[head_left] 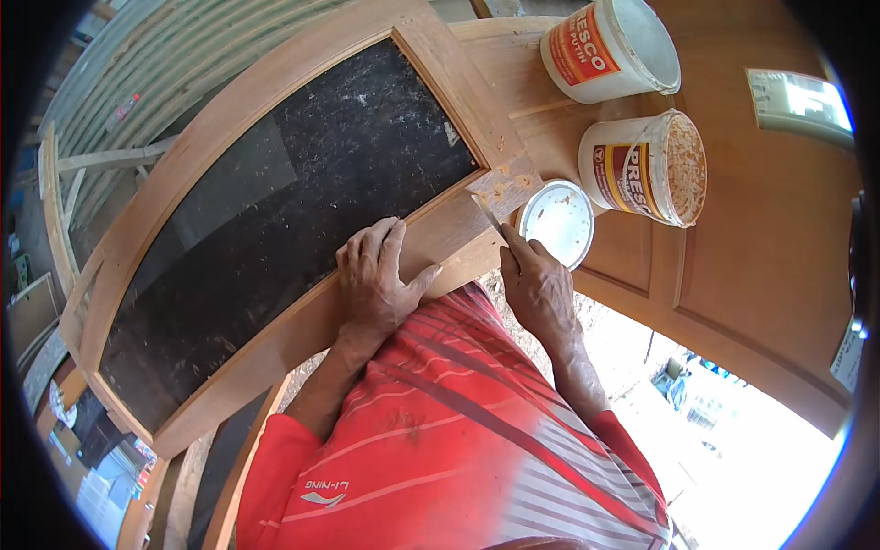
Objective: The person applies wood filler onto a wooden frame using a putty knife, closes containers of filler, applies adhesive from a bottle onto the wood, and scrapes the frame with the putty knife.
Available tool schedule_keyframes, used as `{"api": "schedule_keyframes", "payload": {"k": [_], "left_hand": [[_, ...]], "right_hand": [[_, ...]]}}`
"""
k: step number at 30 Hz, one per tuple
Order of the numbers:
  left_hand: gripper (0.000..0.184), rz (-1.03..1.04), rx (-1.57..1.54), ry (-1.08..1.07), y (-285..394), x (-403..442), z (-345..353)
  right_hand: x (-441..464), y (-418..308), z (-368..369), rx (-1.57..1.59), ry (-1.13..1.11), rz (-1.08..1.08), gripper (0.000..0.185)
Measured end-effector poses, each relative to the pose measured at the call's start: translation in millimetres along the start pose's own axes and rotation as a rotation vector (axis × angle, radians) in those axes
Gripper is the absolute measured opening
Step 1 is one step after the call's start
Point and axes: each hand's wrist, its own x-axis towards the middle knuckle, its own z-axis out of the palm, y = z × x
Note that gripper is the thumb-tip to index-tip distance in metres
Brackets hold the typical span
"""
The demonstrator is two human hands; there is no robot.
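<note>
A wooden frame (445,229) with a curved edge and a dark glass panel (302,156) lies in front of me. My left hand (376,275) rests on its near rail, with the fingertips at the panel's edge and the thumb spread out. In my right hand (539,284) is a thin putty knife (488,213), its blade slanting up-left over the frame's right corner. Orange-brown filler smears (502,186) mark the wood beside the blade tip. Just right of the knife lies a round white lid (556,225).
A white tub caked with filler (632,170) and another labelled tub (596,55) stand at the upper right. They are on a wooden door panel (733,238). Corrugated sheeting (174,69) rises behind the frame at left. Timber pieces (188,490) stand at lower left.
</note>
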Motion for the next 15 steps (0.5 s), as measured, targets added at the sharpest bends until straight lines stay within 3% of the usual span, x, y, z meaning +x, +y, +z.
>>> {"api": "schedule_keyframes", "payload": {"k": [3,10,15], "left_hand": [[0.075,0.013,-0.022,-0.020,-2,2,-3],[0.070,0.052,-0.066,-0.075,-8,3,-9],[0.066,0.062,-0.102,-0.112,-12,6,-14]], "right_hand": [[-4,-13,-8,-0.005,-0.099,0.050,0.038],[0,-18,25,0.266,-0.032,0.035,0.044],[-14,-28,17,0.514,-0.030,0.326,0.047]]}}
